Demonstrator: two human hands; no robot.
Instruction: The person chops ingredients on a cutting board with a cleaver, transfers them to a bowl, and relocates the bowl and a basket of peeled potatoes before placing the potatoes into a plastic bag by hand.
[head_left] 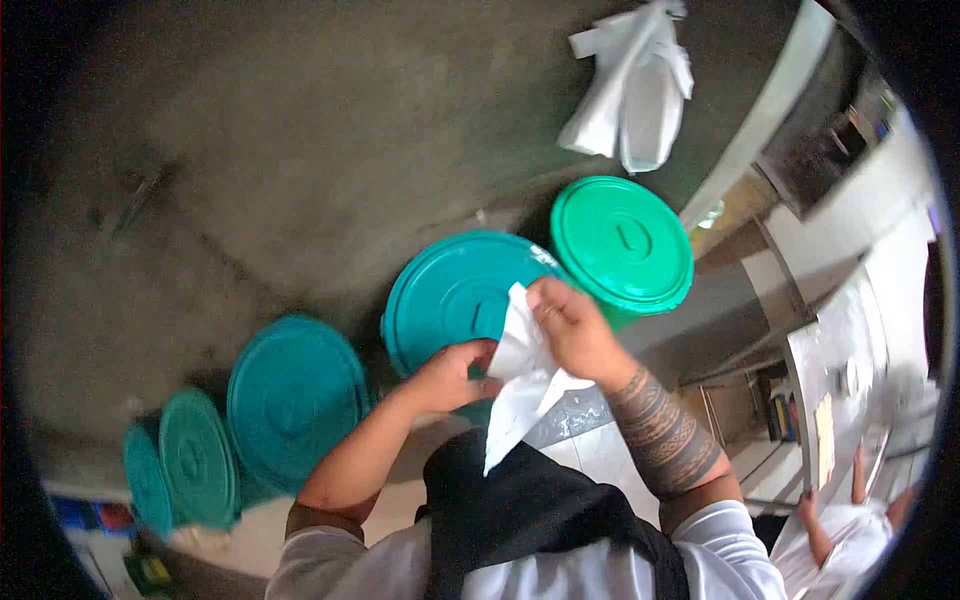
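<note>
My right hand (572,325) pinches the upper edge of a crumpled white sheet (525,370), which hangs down in a point in front of my black apron (500,510). Whether the sheet is paper or thin plastic I cannot tell. Curved and apart, the fingers of my left hand (450,378) are at the sheet's left edge; contact is unclear. Right below both hands stands a large teal bin, its round lid (450,290) partly covered by them. Beside it is a bin with a bright green lid (622,240).
More teal lidded bins (297,400) line the wall at left. White bags or cloths (635,85) hang on the dark wall (300,130). At right, another person in a white shirt (835,540) is by a metal table (850,370).
</note>
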